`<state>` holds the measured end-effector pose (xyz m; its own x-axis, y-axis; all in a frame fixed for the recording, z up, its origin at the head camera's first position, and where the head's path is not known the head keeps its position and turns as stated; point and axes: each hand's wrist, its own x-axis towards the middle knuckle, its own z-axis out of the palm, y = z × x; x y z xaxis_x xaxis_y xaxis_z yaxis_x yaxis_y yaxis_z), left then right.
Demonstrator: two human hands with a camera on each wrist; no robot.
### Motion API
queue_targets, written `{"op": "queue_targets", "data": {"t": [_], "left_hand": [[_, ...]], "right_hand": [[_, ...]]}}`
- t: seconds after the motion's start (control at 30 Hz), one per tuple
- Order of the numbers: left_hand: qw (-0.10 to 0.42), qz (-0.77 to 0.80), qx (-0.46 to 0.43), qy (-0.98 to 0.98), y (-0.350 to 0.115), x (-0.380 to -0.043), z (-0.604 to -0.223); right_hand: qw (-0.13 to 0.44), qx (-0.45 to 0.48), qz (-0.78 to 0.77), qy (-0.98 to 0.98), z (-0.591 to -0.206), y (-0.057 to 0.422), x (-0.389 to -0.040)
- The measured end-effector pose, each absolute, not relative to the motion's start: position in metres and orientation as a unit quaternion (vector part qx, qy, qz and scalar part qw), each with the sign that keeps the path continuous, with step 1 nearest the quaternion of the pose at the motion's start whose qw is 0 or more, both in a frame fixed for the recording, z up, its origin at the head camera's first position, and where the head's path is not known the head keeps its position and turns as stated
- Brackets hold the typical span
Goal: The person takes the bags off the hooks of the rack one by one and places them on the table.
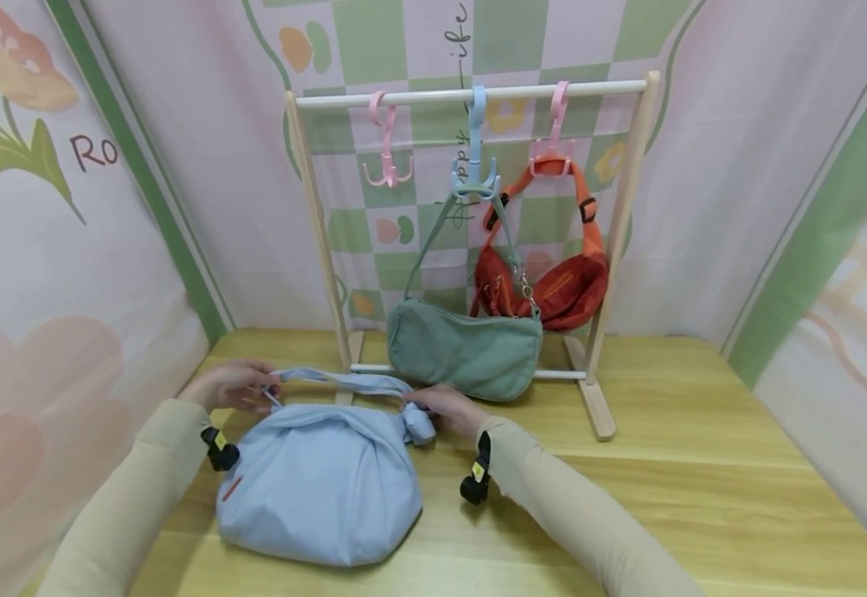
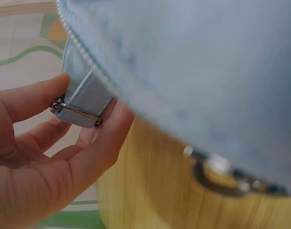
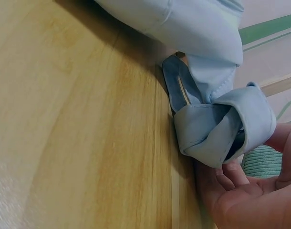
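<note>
Tabletop [image 1: 702, 464], pale wood, stretching beneath left hand [image 1: 228, 385] and right hand [image 1: 452, 406] and well out past the right one. Wooden rack [image 1: 630, 191] standing beyond the hands, left upright [image 1: 317, 224] ahead of the gap between them, the rest reaching past the right hand; feet [image 1: 593, 410] running front to back, likely for steadiness under hanging weight. Light-blue bag [image 1: 322, 489] resting on the tabletop between the hands and nearer than either, strap side facing away, apparently set so as to put both strap ends within reach. Green bag [image 1: 471, 348] hanging just ahead of the right hand, base low by the bottom bar [image 1: 560, 375]. Red-orange bag [image 1: 571, 286] hanging behind it, farther ahead and rightward of the right hand. Strap [image 1: 362, 383] spanning from hand to hand beyond the light-blue bag's top edge, probably held so for control at both ends. Left hand partly closed, thumb and fingers about one strap end; right hand curled around the other, fingertips partly hidden. Beyond and above the right hand, blue hook [image 1: 477, 124] bearing the green bag, right pink hook [image 1: 556, 124] the red-orange one; left pink hook [image 1: 387, 141] above the gap between hands. Knot [image 3: 198, 125] in the right hand's grasp, seemingly a handy bulk to grip. Metal buckle [image 2: 81, 111] at the left fingers, perhaps a stop against slipping.
</note>
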<state>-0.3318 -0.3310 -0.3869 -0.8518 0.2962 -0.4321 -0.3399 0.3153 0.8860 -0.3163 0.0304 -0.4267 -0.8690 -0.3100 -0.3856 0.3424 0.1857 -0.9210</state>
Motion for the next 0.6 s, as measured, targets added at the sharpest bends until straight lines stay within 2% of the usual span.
{"op": "queue_targets", "data": {"t": [0.6], "left_hand": [[0.302,0.558,-0.016,0.772,-0.3328,-0.3246,-0.3912]], "right_hand": [[0.263,0.013,-0.656,0.707,-0.4301,0.0321,-0.3176]]}}
